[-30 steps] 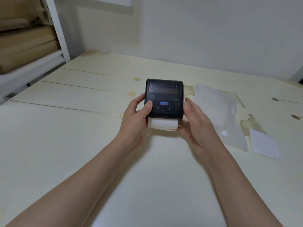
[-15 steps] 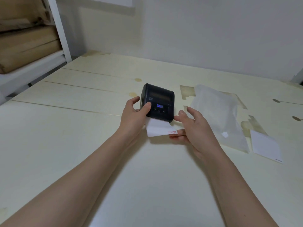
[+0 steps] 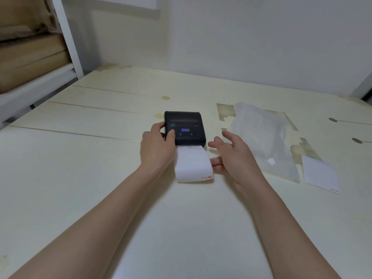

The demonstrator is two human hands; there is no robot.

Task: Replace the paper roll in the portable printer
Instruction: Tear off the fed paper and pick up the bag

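A small black portable printer (image 3: 187, 127) lies flat on the pale wooden table (image 3: 80, 158), its lid closed and its blue display lit. A strip of white paper (image 3: 192, 164) with a red mark at its near corner comes out of the printer's front edge and curls down onto the table. My left hand (image 3: 157, 148) grips the printer's left side, thumb on its top face. My right hand (image 3: 233, 156) hovers just right of the paper with fingers spread; one fingertip is close to the strip's right edge, and whether it touches is unclear.
A clear plastic bag (image 3: 261, 135) lies on the table to the right of the printer. A white card (image 3: 320, 174) lies beyond it near the right edge. White shelving with brown boxes (image 3: 30, 53) stands at the far left. A wall closes off the back.
The printer went from lifted in both hands to lying flat on the table. The paper strip is longer now. My right hand let go and opened beside the paper.
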